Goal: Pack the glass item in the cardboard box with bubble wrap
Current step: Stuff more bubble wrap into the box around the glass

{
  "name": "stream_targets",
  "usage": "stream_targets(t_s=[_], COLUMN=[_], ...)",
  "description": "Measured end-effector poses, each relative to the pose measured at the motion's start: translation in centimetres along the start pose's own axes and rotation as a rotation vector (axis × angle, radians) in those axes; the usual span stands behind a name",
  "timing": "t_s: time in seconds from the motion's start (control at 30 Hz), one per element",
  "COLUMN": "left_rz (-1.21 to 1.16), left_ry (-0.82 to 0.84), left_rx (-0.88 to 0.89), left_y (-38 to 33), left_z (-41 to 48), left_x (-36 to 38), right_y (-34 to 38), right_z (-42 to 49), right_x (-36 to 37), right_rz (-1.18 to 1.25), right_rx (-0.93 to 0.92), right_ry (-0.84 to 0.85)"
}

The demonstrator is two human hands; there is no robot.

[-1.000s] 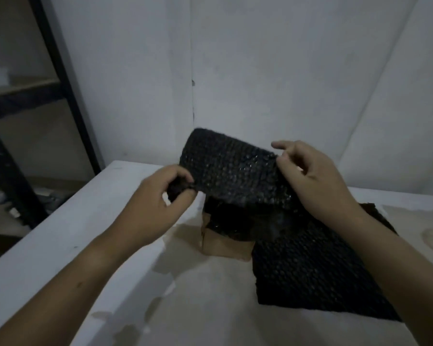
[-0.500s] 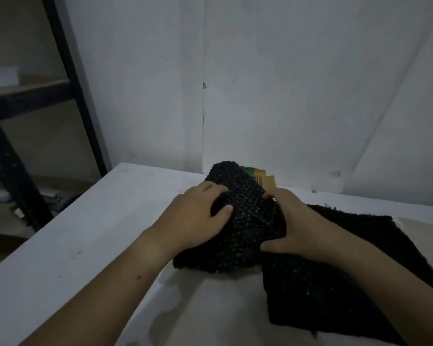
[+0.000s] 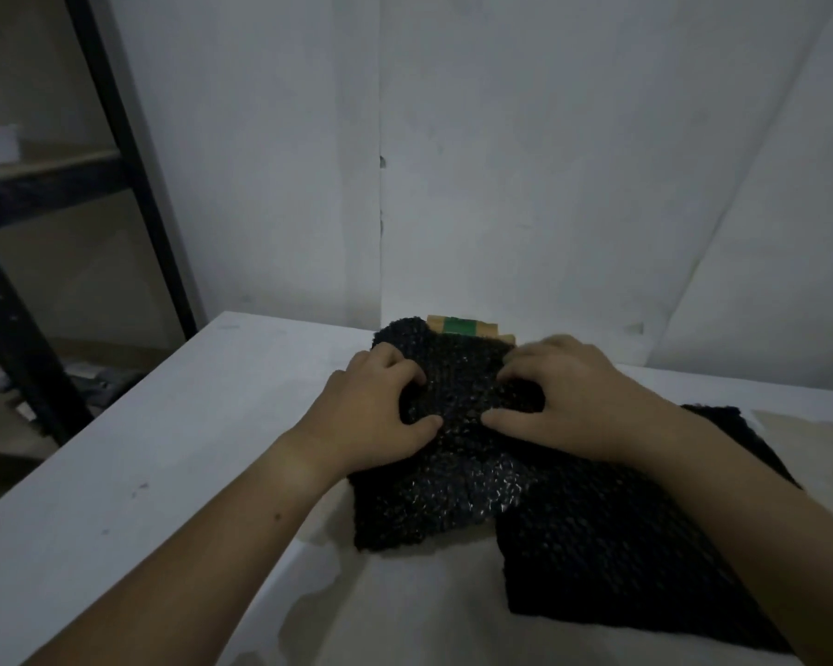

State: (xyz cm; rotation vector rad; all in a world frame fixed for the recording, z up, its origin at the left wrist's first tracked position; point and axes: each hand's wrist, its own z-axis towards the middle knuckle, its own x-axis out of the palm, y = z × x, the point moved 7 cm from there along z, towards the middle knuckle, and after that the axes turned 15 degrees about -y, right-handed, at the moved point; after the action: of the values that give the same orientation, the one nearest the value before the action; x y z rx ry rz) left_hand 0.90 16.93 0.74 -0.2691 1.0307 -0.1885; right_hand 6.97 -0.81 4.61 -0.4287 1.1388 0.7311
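Fingers (image 3: 407, 372) of both hands curl down, gripping black bubble wrap (image 3: 458, 425) beneath them.

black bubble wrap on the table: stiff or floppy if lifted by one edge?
Probably floppy: the black bubble wrap drapes over a bulge under both hands. Likely light, since its thin free part lies flat on the table. Its glossy film may be slippery.

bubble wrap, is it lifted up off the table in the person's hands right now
No, the black bubble wrap lies on the table, with the left hand and right hand pressing down on top of it.
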Motion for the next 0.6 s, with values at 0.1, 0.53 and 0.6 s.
stream_targets(t_s=[0.1, 0.53, 0.6], left_rz=[0.037, 0.190, 0.122], left_ry=[0.203, 0.849, 0.901], left_rx=[-0.089, -0.247, -0.334], left_y=[0.5, -0.6, 0.0], left_z=[0.4, 3.3, 3.4], left_x=[1.5, 4.4, 4.7], right_y=[-0.7, -1.4, -1.4], right_z=[-0.3, 2.9, 2.5], right_x=[2.8, 7.5, 7.9], right_rz=[0.096, -0.019, 0.020], right_rx=[0.126, 0.269, 0.323], right_ry=[0.157, 0.519, 0.538])
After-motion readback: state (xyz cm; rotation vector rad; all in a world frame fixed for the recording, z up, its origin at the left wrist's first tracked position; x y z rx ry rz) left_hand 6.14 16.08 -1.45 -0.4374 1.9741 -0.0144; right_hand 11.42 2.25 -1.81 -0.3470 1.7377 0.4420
